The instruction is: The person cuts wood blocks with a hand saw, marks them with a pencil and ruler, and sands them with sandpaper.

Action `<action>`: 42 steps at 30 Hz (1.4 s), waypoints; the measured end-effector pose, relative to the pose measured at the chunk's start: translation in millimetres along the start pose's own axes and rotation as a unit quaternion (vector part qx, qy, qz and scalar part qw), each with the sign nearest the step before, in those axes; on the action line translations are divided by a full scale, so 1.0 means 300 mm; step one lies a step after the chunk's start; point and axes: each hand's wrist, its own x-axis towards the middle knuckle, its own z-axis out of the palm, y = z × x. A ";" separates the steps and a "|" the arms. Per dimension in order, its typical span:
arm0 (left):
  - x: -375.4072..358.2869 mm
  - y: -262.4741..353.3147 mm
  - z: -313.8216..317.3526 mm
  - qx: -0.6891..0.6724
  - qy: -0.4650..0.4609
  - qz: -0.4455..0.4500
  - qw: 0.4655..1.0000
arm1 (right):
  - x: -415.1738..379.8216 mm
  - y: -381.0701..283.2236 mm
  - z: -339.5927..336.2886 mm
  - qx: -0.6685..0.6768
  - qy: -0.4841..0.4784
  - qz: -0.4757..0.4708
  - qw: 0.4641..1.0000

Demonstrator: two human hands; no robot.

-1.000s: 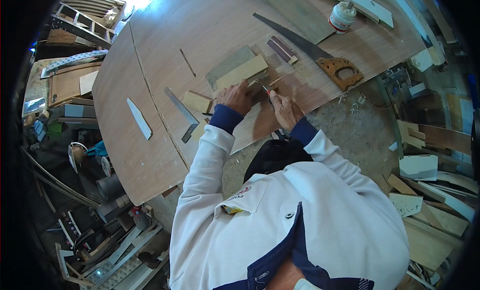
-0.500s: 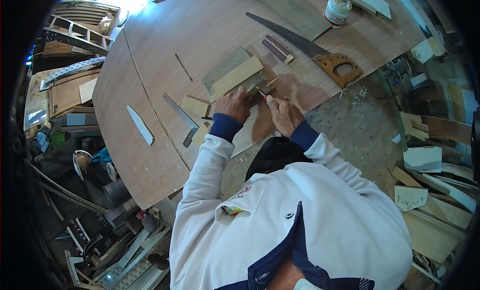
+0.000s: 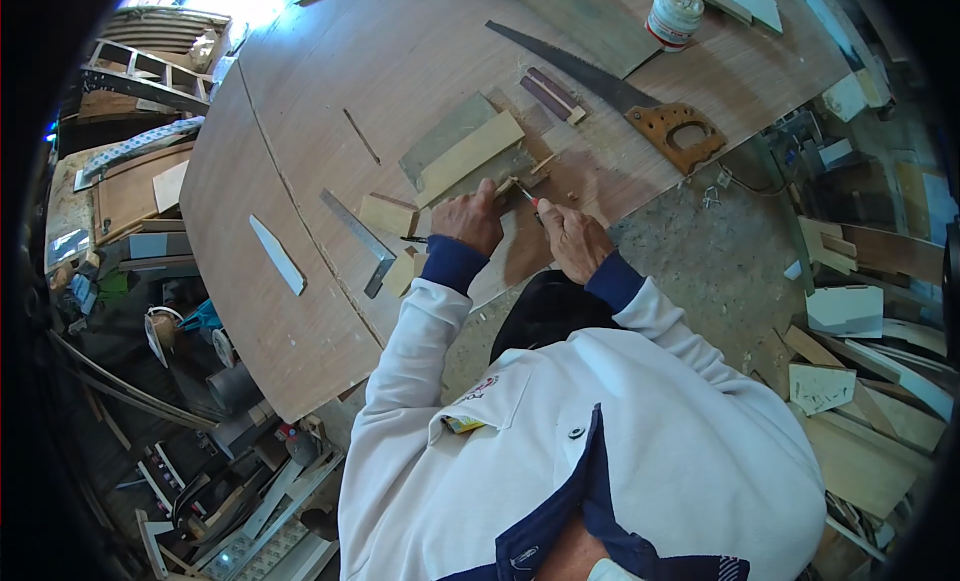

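Note:
My left hand (image 3: 467, 219) is closed near the table's front edge, its fingertips on a small piece of wood (image 3: 507, 186). My right hand (image 3: 577, 241) is wrapped round a small red-handled tool with a thin metal blade (image 3: 527, 194). The blade's tip meets the small wood piece beside my left fingertips; its exact shape is too small to make out. Just beyond my hands lies a pale wood strip (image 3: 470, 159) beside a flat grey piece (image 3: 445, 131). Left of my left hand are a pale wood block (image 3: 388, 214) and a metal square (image 3: 358, 231).
A handsaw (image 3: 675, 136) lies at the right, with dark reddish wood pieces (image 3: 548, 96) near its blade. A white jar (image 3: 674, 19) stands at the back right. A pointed white strip (image 3: 277, 254) lies at the left. Wood offcuts (image 3: 850, 451) are piled on the floor at right.
My right hand has drawn back slightly toward me and to the right with the tool. My left hand keeps nearly the same place, and the view has shifted slightly.

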 end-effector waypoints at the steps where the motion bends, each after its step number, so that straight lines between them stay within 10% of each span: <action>1: 0.002 0.002 -0.003 0.005 -0.016 -0.006 1.000 | -0.008 -0.009 -0.011 0.000 0.003 0.000 1.000; 6: -0.002 -0.001 0.013 0.009 -0.006 0.006 1.000 | 0.008 0.037 0.023 -0.110 0.047 -0.160 0.980; 9: -0.005 0.000 0.016 0.009 -0.013 0.003 1.000 | 0.033 0.023 0.017 -0.075 0.005 -0.038 0.996; 18: 0.005 -0.001 0.003 0.027 -0.008 0.017 0.999 | 0.044 0.054 0.033 -0.172 0.051 -0.169 0.969; 42: -0.010 -0.001 0.019 0.008 0.002 0.023 1.000 | 0.042 0.001 -0.003 -0.090 -0.003 -0.026 0.996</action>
